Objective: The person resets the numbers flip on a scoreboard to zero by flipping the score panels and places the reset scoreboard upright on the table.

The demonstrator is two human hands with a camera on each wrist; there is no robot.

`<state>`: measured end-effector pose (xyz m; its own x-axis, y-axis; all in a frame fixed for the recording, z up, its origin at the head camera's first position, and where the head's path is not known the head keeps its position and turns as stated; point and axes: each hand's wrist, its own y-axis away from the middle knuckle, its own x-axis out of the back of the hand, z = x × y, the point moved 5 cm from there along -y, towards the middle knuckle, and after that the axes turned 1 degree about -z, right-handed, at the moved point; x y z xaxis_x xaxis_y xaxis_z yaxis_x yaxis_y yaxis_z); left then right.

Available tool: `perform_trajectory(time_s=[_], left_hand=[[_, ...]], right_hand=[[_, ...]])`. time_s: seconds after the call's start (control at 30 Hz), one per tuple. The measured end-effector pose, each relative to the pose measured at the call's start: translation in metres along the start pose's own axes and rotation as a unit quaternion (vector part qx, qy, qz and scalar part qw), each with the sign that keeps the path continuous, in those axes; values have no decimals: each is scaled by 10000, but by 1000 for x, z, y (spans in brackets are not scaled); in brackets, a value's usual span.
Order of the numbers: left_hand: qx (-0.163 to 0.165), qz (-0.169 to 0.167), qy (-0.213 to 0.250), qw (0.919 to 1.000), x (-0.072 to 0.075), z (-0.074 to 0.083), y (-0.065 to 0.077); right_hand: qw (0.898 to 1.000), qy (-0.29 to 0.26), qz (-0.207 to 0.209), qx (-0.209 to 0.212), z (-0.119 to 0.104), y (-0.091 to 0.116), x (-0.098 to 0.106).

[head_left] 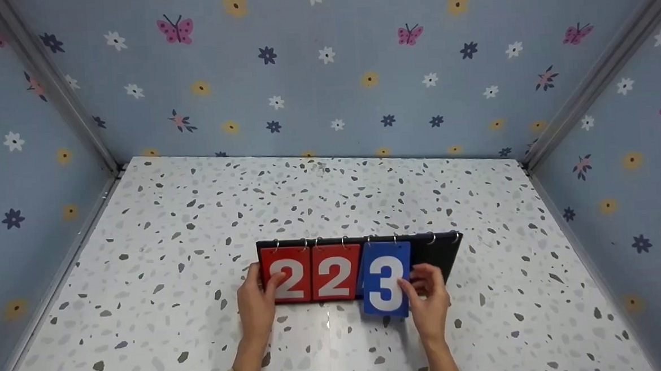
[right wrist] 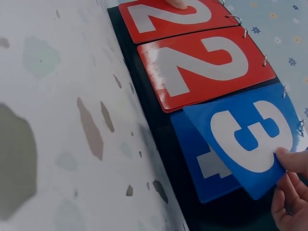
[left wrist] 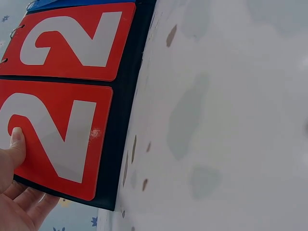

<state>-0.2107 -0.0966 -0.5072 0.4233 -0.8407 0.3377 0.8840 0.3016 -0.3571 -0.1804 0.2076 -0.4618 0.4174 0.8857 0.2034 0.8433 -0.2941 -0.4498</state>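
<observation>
As the left hand clasps the black board and a red card, I see the right hand pinching the blue 3 card. Another blue card lies beneath.

High view, 2 wrist close-ups

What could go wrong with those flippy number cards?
The blue 3 card could slip away, because the right hand pinches just its edge. Pulled too hard, it might tear at its rings. And the black board might tip if the left hand, gripping its side, let go.
</observation>
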Motion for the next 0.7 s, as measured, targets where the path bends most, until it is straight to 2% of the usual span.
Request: perform_trajectory(time_s=[0.23, 0.43, 0.5, 0.6, 0.7], left_hand=[[-26, 12, -5, 10000, 0, 0, 0], [-33, 21, -38, 10000, 0, -1, 0], [-25, 13, -46, 10000, 0, -1, 0], [-13, 2, -51, 10000, 0, -1, 0], [-1, -2, -42, 10000, 0, -1, 1]], right_hand=[[9979, -275, -593, -40, -2, -1, 4], [9870, -988, -1230, 298, -8, -3, 10], [9835, -1039, -1413, 435, -11, -4, 13], [9820, -954, -1466, 720, -13, -5, 16], [9827, -836, -1341, 967, -16, -6, 19]])
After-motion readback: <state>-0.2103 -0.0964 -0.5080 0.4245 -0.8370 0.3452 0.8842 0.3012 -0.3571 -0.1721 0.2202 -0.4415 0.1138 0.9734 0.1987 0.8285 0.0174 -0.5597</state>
